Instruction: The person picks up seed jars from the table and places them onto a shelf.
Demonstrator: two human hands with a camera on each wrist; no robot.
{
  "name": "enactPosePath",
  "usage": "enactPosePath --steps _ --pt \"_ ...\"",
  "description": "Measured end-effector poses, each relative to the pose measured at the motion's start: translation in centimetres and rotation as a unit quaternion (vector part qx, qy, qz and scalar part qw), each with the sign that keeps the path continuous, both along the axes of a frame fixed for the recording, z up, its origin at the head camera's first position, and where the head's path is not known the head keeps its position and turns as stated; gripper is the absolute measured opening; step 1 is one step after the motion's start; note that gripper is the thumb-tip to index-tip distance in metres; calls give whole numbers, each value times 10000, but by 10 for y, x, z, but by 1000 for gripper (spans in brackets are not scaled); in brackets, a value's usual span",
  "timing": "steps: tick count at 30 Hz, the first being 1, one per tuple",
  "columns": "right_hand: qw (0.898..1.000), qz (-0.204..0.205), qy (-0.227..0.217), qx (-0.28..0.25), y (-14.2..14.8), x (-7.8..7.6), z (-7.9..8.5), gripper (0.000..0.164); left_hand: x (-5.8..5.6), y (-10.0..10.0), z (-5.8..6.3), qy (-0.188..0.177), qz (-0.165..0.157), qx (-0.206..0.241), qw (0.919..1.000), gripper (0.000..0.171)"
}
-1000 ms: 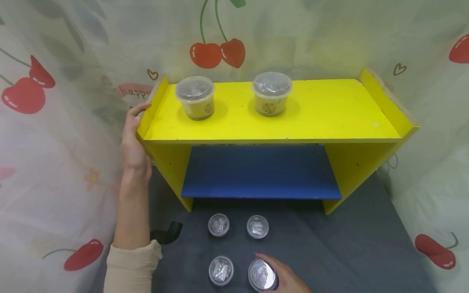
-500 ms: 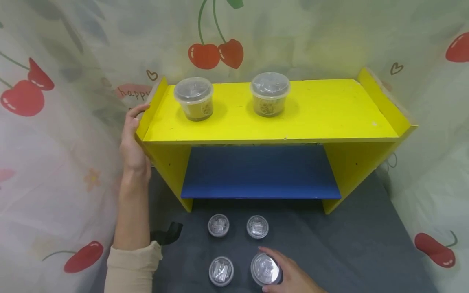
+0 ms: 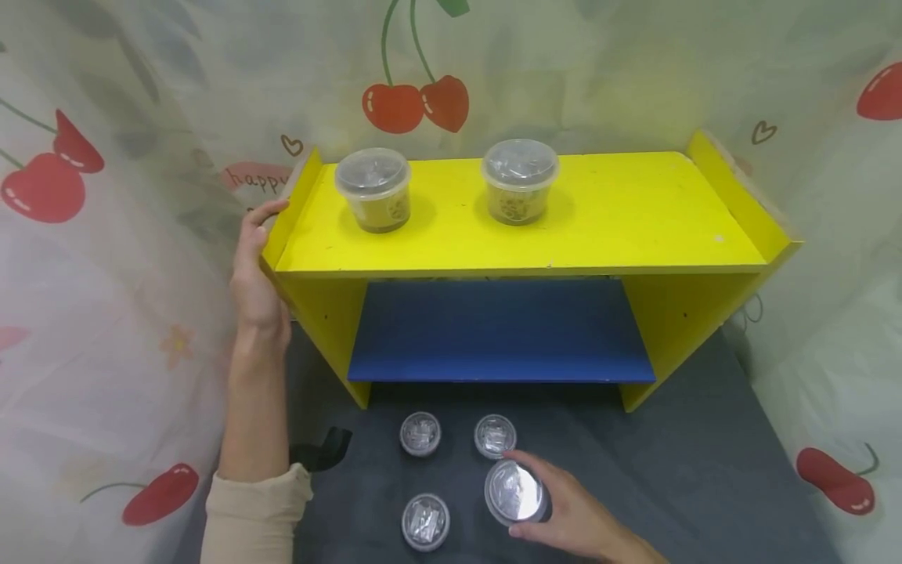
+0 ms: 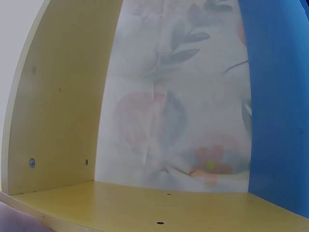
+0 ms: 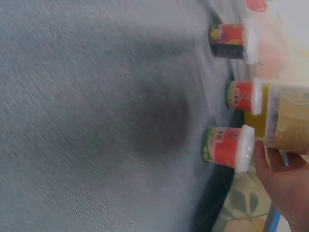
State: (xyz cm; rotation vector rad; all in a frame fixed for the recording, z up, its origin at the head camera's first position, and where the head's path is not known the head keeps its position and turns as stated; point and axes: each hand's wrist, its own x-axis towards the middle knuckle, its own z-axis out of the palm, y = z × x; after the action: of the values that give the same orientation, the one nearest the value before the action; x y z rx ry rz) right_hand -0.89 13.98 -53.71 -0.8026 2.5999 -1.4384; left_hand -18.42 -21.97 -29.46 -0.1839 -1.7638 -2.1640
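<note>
My left hand grips the upper left side of a yellow shelf unit with a blue lower board. Between thumb and fingers, my right hand holds a lidded clear plastic tub above the dark cloth; its brownish contents show in the right wrist view. On the shelf's top stand two similar tubs, one at left and another near the middle. Three small lidded cups, far left, far right and near left, stand on the cloth.
A dark grey cloth covers the surface under the shelf. Cherry-printed curtains hang behind and at both sides. A black strap lies beside the left forearm. The shelf's right end has a raised yellow side.
My right hand has moved the tub up and away from me, toward the shelf, past the near left cup. The left hand keeps its grip on the shelf unit.
</note>
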Motion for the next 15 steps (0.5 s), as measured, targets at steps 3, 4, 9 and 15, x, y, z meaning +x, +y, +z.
enactPosePath --steps 3,4,9,15 --pt "10000 -55 28 13 2 -4 7 88 0 0 0 17 -8 18 10000 38" --pt "10000 -43 73 0 2 -6 10 88 0 1 0 34 -4 14 10000 38" --pt "9994 166 265 -123 8 -15 22 88 -1 1 -1 33 5 64 10000 38" --pt "9993 271 200 -132 13 -24 42 87 0 0 0 17 6 5 10000 39"
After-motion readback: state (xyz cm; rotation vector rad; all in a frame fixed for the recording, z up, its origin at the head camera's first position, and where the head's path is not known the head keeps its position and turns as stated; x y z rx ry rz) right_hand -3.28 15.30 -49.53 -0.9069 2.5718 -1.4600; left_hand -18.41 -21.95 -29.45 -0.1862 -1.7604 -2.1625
